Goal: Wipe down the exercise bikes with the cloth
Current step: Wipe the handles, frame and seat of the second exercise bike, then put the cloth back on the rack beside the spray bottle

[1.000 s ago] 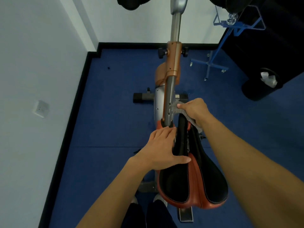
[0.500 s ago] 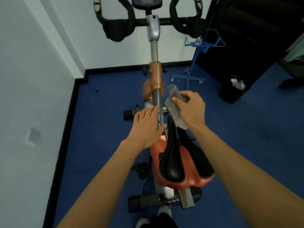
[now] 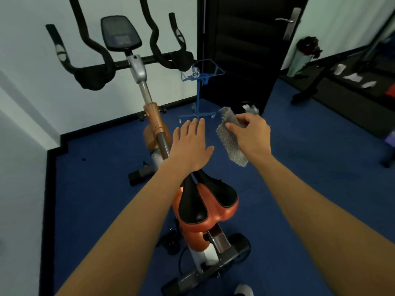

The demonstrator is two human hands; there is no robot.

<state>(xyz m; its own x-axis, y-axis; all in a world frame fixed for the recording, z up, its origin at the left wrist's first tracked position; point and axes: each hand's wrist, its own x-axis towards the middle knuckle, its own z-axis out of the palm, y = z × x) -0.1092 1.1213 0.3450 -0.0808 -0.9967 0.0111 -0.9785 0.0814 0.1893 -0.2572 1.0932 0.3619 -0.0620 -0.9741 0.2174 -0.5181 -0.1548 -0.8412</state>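
An orange and silver exercise bike [image 3: 157, 122] stands on the blue floor in front of me, with a black and orange saddle [image 3: 205, 201] below my arms and black handlebars [image 3: 96, 67] with a console [image 3: 119, 33] at the top. My right hand [image 3: 252, 135] pinches a grey cloth [image 3: 232, 144], held in the air to the right of the bike's post. My left hand [image 3: 191, 144] hovers flat with straight fingers above the frame, just ahead of the saddle's nose, touching nothing.
A blue wheeled stand [image 3: 199, 82] is behind the bike. A black door [image 3: 245, 45] lies to the right, a black bin [image 3: 250, 107] at its foot. White walls close the left side. More equipment [image 3: 310, 86] sits at the far right.
Both hands have lifted off the bike. The left hand left the post and opened flat; the right hand carried the cloth up and to the right. The view tilted up toward the handlebars.
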